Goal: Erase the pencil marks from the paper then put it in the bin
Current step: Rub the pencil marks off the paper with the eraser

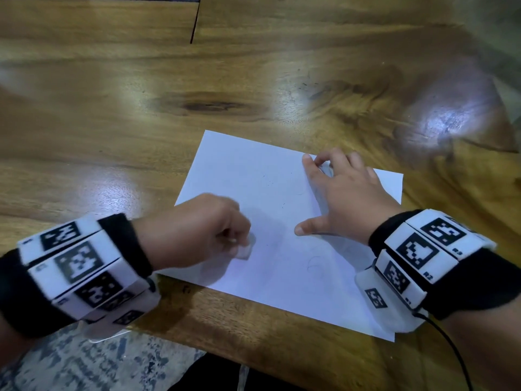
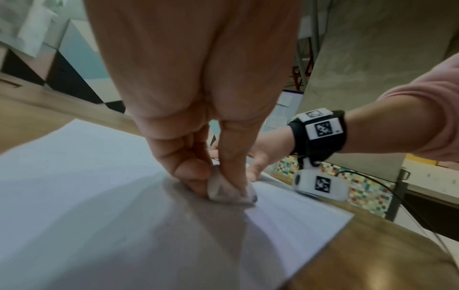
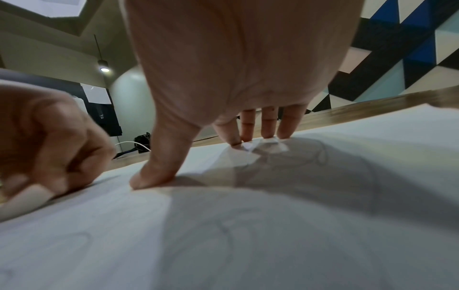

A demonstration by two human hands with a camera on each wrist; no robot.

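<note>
A white sheet of paper [image 1: 270, 198] lies on the wooden table [image 1: 141, 114], with faint pencil curves [image 1: 313, 263] near its right side. My left hand [image 1: 197, 230] pinches a small white eraser [image 1: 245, 249] and holds it down on the sheet's left part. In the left wrist view the eraser [image 2: 223, 193] sits between thumb and fingers, its tip dark. My right hand [image 1: 344, 193] lies spread on the paper's right part, thumb and fingertips [image 3: 267, 135] pressing it flat. Faint pencil lines [image 3: 226, 231] show under that hand. No bin is in view.
The table's near edge [image 1: 253, 348] runs just below the paper, with patterned floor [image 1: 84, 362] beyond it. A black cable [image 1: 451, 348] trails from my right wrist unit. Bare wood lies left of and beyond the sheet.
</note>
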